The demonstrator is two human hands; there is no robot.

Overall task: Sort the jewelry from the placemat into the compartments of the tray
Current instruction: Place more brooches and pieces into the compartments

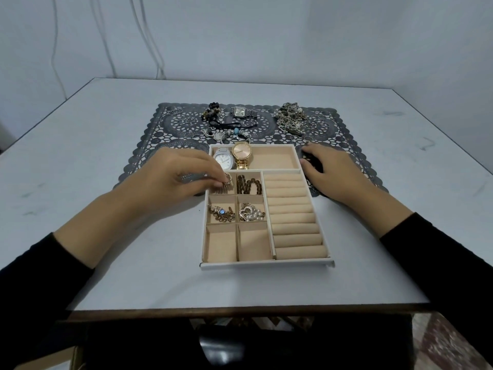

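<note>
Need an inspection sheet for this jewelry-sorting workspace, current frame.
Surface: white scuffed table under a dark lace placemat.
Job's things: tray holds a silver watch, a gold watch and pieces in three small compartments; ring rolls bare. Square watch, jewelry pile and rings lie on the placemat.
Clutter: nothing seen.
Hands: left hand pinches a gold piece over the far-left small compartment; right hand rests on the placemat beside the tray.
Cables: thin cables hang down the wall.
Surroundings: plain wall; patterned floor.

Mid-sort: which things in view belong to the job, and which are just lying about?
Job: tray, placemat, silver watch, beaded bracelets and charm heap on the placemat, gold piece pinched in the left hand.
Lying about: wall cables, table.
</note>
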